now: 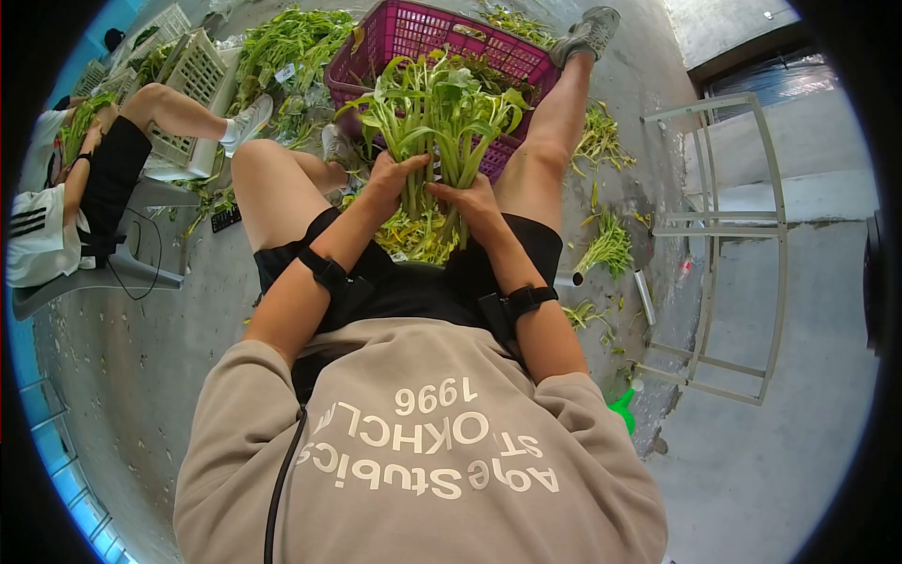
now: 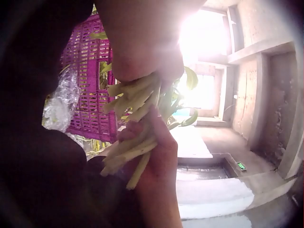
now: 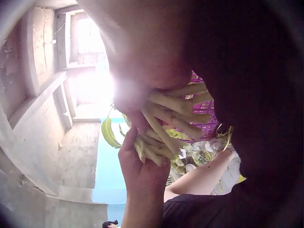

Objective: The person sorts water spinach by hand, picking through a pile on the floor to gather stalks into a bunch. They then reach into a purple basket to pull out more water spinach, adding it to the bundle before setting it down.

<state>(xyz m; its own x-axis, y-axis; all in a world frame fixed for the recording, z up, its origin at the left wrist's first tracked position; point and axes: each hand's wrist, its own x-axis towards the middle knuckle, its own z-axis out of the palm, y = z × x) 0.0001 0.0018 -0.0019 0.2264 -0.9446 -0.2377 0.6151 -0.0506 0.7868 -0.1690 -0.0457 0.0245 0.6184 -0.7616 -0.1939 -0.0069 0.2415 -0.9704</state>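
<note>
In the head view, leafy green stalks (image 1: pixel 451 117) stand upright between the two hands, as two bundles side by side. The left hand (image 1: pixel 387 180) grips the left bundle, its thumb pointing inward. Around the right bundle the right hand (image 1: pixel 472 199) is curled, close beside the left. Cut stalk ends (image 2: pixel 128 156) stick out of the hands in the left wrist view. Pale stalk ends (image 3: pixel 175 111) also show in the right wrist view. Just beyond the leaves is a purple basket (image 1: pixel 413 28) with greens inside.
Loose yellowish leaves (image 1: pixel 413 240) lie between the legs. Piled greens (image 1: pixel 291 47) and a white crate (image 1: pixel 193 94) are at the upper left, beside another seated person (image 1: pixel 70 197). Scattered greens (image 1: pixel 606 244) lie on the floor at right, near a metal frame (image 1: pixel 780 226).
</note>
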